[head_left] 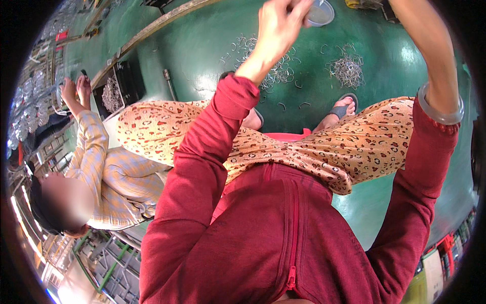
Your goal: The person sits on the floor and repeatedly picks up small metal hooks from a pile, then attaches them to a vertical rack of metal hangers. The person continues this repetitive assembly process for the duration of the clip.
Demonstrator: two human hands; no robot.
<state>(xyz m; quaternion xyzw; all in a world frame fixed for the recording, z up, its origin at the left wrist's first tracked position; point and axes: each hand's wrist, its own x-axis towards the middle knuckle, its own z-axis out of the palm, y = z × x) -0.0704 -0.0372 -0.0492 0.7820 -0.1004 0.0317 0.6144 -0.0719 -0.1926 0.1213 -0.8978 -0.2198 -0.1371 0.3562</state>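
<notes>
My left hand [283,17] is raised at the top edge with its fingers curled together, partly cut off. Whatever it may hold cannot be made out. Just right of it is a pale round basin [320,14]. My right forearm [433,50] reaches up with a translucent bangle [445,120] near the sleeve, and its hand lies beyond the top edge. On the green floor below my left hand lie scattered bent metal hooks [278,73]. A denser heap of similar metal pieces [347,71] sits to the right, in front of my sandalled foot [344,107].
At left another person [126,172] sits close by, hands raised, beside a black crate [115,88] of small metal pieces. A metal rod [169,83] lies near it. A long wooden beam [157,24] crosses the upper left. Something red [283,136] shows under my legs.
</notes>
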